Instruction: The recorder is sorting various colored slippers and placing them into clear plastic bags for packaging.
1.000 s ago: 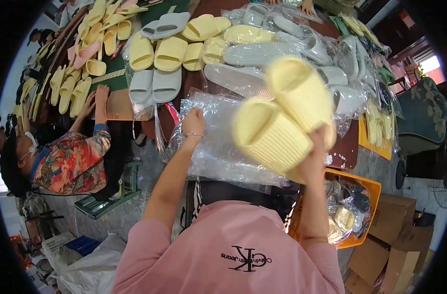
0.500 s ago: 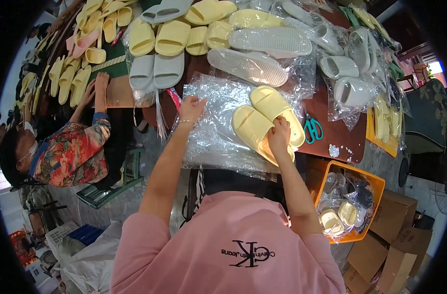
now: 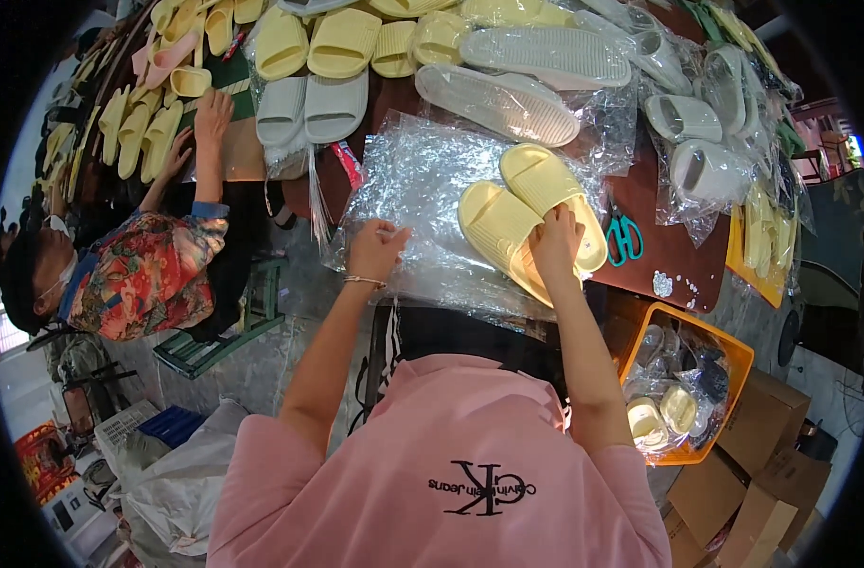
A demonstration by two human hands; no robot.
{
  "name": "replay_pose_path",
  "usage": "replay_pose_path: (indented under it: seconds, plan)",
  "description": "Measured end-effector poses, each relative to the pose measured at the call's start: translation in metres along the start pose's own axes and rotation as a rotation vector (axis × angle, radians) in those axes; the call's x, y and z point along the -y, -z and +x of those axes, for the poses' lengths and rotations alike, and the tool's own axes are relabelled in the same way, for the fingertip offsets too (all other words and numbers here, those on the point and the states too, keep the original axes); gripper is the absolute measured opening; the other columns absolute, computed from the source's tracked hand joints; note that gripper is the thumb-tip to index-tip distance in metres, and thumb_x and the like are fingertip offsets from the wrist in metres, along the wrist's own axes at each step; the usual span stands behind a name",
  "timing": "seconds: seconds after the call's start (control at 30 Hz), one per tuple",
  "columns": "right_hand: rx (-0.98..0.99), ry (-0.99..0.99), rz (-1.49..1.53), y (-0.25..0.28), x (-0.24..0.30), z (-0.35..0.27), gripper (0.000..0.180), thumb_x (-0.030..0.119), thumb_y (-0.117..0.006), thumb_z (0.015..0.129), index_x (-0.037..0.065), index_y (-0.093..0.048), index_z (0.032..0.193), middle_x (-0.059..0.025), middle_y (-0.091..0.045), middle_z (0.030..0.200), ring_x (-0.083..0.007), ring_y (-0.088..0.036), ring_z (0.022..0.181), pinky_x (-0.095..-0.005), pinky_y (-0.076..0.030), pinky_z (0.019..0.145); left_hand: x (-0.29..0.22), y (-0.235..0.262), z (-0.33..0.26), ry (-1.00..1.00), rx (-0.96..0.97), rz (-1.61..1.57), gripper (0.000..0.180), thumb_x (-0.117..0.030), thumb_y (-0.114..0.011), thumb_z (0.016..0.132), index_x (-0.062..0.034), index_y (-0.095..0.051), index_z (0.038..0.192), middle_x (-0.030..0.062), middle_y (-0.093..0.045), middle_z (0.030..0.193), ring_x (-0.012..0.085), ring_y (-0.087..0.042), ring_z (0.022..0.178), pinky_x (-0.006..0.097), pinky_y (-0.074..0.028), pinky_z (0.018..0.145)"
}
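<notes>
My right hand (image 3: 556, 241) grips a pair of pale yellow slide slippers (image 3: 501, 223), its fingers closed at the straps. The two slippers lie side by side, tilted, on a stack of clear plastic bags (image 3: 423, 180). At the near left corner of those bags, my left hand (image 3: 379, 251) has its fingers curled and thumb against them, pinching the film. A bracelet circles the left wrist. Teal-handled scissors (image 3: 625, 237) rest on the brown table just right of the slippers.
Yellow slippers (image 3: 344, 43), grey slippers (image 3: 335, 107) and bagged pairs (image 3: 546, 57) crowd the table's far side. An orange crate (image 3: 735, 379) with bagged slippers stands at my right, beside cardboard boxes (image 3: 763, 417). On the left, a person in a floral jacket (image 3: 153, 275) works at the table.
My left hand has come nearer to me along the bags' left side, its fingers now more curled. The right hand keeps hold of the slippers. The view has shifted slightly.
</notes>
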State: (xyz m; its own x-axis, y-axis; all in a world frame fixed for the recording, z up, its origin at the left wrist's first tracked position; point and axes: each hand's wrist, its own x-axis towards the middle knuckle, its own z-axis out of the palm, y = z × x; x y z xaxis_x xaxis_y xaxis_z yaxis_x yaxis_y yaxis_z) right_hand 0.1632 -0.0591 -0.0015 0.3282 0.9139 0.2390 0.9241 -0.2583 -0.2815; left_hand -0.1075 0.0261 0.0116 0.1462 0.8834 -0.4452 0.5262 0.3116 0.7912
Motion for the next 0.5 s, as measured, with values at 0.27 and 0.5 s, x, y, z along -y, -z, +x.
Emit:
replay_pose_path:
  seconds: [0.27, 0.5]
  plan:
    - [-0.023, 0.030, 0.156, -0.004, -0.007, -0.001, 0.022, 0.013, -0.058, 0.064, 0.001, -0.054, 0.082, -0.0127, -0.048, 0.091, -0.0268, -0.045, 0.089, -0.0390, -0.031, 0.077, 0.005, 0.009, -0.009, -0.172, -0.204, 0.027, 0.018, -0.013, -0.059, 0.078, -0.0035, -0.052, 0.092, 0.0090, -0.057, 0.073, 0.0168, -0.057, 0.061, 0.029, -0.045, 0.052]
    - [-0.006, 0.002, 0.147, -0.004, -0.007, -0.002, 0.023, 0.013, -0.057, 0.064, 0.001, -0.054, 0.083, -0.0119, -0.049, 0.093, -0.0265, -0.045, 0.090, -0.0385, -0.031, 0.078, -0.047, -0.035, -0.029, -0.518, -0.272, 0.662, 0.033, -0.034, -0.062, 0.071, -0.0038, -0.053, 0.081, 0.0125, -0.057, 0.076, 0.0317, -0.055, 0.070, 0.040, -0.042, 0.062]
